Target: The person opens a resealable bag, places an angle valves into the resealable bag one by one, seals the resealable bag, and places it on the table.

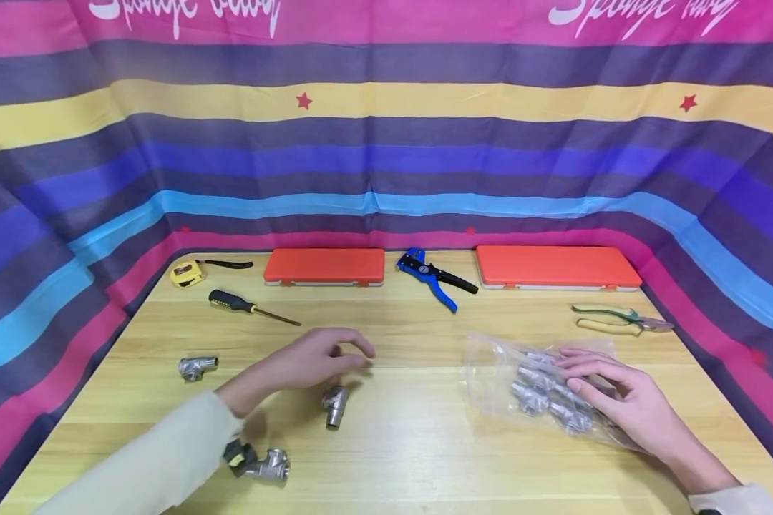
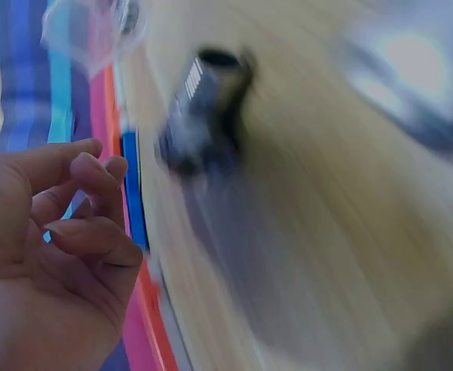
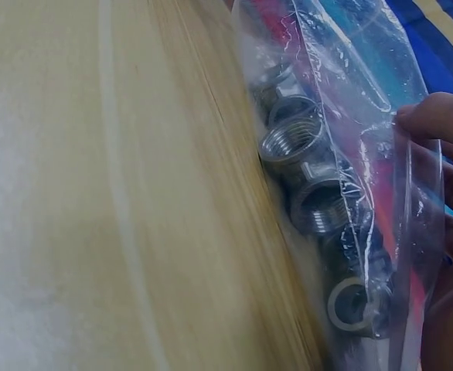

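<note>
My left hand [image 1: 315, 361] hangs above the table, fingers loosely bent and nothing in them. Just below it lies a metal tee pipe fitting [image 1: 336, 408], which the left wrist view shows blurred as a dark fitting [image 2: 203, 116] apart from the fingers. Two more tee fittings lie on the table, one at the left [image 1: 197, 367] and one near the left wrist [image 1: 273, 466]. On the right, my right hand [image 1: 638, 400] pinches the edge of a clear plastic bag [image 1: 489, 379] between thumb and fingers. Several threaded metal fittings [image 3: 292, 143] lie inside the bag.
Along the back stand two red cases, a smaller one [image 1: 324, 266] and a larger one [image 1: 557, 267], with blue-black wire strippers [image 1: 428, 273] between them. A tape measure [image 1: 187, 274] and screwdriver [image 1: 251, 307] lie at left, pliers [image 1: 618, 319] at right. Striped cloth [image 1: 386, 164] encloses the table.
</note>
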A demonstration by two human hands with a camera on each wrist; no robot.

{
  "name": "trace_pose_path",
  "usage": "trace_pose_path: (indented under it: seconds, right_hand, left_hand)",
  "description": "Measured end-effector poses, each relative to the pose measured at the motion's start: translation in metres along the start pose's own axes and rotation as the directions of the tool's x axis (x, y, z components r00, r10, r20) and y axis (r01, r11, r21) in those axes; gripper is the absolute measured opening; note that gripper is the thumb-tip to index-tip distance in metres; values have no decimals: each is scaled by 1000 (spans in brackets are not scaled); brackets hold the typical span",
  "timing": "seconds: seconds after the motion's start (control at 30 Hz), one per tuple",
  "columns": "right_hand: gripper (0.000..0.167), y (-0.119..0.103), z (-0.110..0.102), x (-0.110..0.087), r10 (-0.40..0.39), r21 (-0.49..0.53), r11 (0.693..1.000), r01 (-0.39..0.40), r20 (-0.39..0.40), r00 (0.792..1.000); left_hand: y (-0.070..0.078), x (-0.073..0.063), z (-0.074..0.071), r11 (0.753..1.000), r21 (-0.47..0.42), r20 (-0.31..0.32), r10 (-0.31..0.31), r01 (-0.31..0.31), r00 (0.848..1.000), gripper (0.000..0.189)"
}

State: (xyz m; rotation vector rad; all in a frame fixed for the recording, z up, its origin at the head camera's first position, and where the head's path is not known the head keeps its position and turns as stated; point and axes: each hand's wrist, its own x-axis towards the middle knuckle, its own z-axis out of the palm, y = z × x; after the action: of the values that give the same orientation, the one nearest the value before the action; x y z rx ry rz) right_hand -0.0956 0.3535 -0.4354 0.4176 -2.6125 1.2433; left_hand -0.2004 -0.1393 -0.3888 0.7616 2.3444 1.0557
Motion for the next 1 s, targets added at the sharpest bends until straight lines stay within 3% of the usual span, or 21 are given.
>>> trace_pose_path:
  seconds: [0.1,0.2,0.33,0.47,0.6,0.8,0.9,1.0]
  right_hand:
    - [27,1,1,-1,-3,3,1000,3,-2,1000]
    - [27,1,1,-2,-3,5,1000,3,-2,1000]
    - [27,-1,0,-1,0,2,1000,0,-2,1000]
    - [27,-2,1,0,-4,-5,1000,4,-2,1000]
    - [27,-2,1,-1,-8,-3,1000,8,-4,1000]
    - [27,-1,-1,-2,-5,-9,1000,5,-5,1000]
    - [27,-1,-2,-2,-5,-9,1000,5,-2,1000]
    - [27,-1,-2,-2,-6,0,1000,6,4,1000]
  left_hand:
    - [-19,-28,-19,999,-2,-87,-48,48,995,30]
    - [-37,-58,-36,994,23,-189,-101,107,977,32]
    - [-60,-99,-54,977,111,-333,-138,184,933,31]
    - [-85,-132,-63,949,171,-425,-170,263,889,29]
    - [-106,-149,-65,932,215,-491,-155,292,857,31]
    - [-126,-164,-67,908,282,-579,-96,309,809,41]
    - [-134,-169,-72,896,315,-598,-68,313,798,41]
    - [-142,-175,-78,888,330,-601,-64,320,797,42]
